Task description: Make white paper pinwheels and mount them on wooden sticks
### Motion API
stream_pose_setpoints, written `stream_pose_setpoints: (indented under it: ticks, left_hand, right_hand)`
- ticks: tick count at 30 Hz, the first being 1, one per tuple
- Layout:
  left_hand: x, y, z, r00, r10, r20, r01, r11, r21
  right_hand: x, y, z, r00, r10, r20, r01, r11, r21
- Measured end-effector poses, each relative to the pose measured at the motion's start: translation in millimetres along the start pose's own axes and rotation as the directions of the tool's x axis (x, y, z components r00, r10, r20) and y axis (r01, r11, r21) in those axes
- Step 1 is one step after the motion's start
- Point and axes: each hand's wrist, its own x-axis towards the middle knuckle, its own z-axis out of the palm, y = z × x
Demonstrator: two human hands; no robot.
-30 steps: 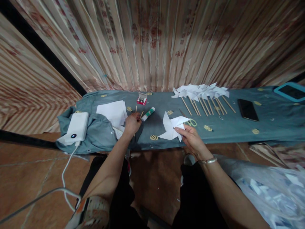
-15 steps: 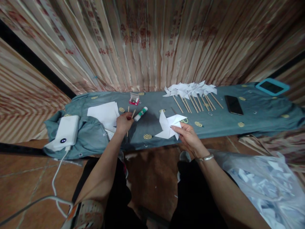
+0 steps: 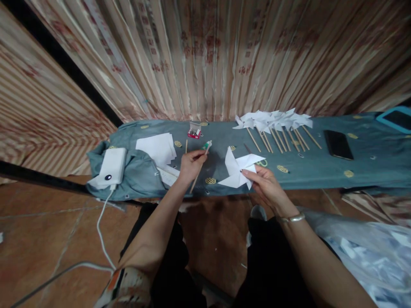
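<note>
My left hand (image 3: 192, 166) pinches a thin wooden stick (image 3: 196, 181), which slants across the front part of the table. Behind the stick's upper end lies a green-and-white glue stick (image 3: 207, 146), partly covered by it. Another wooden stick (image 3: 186, 145) shows just beyond the same hand. Between thumb and fingers of my right hand (image 3: 266, 183) is a white paper pinwheel (image 3: 236, 169), with a small dark pin head at its centre by my thumb. Green scissors handles (image 3: 262, 163) peek out behind the pinwheel. Left of my left hand is a stack of white paper (image 3: 157, 147).
Several finished pinwheels (image 3: 272, 121) on sticks lie in a row at the back. Nearby are a red box of pins (image 3: 194, 131), a dark phone (image 3: 338, 144), a blue-framed device (image 3: 396, 119) and a cabled white power bank (image 3: 112, 166). A plastic bag (image 3: 369, 256) stands on the floor.
My left hand has lifted a wooden stick and brought it slightly toward the pinwheel. My right hand keeps its hold on the pinwheel. The whole view has shifted left.
</note>
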Motion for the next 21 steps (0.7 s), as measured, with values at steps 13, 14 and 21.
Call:
stream_pose_setpoints:
  ticks: [13, 14, 21]
  left_hand:
    - [-38.2, -12.9, 26.7, 0.95, -0.234, 0.208, 0.297, 0.885, -0.358]
    - [-39.8, -14.4, 27.3, 0.946, -0.238, 0.219, 0.306, 0.876, -0.373]
    - [-46.0, -11.1, 33.2, 0.886, -0.393, 0.247, 0.463, 0.781, -0.419]
  right_hand:
    - [-4.8, 9.6, 11.6, 0.993, 0.058, 0.106, -0.051, 0.996, -0.069]
    - [-5.6, 10.4, 12.1, 0.991, 0.068, 0.112, -0.06, 0.996, -0.069]
    - [-5.8, 18.1, 14.6, 0.984, 0.125, 0.127, -0.115, 0.99, -0.078]
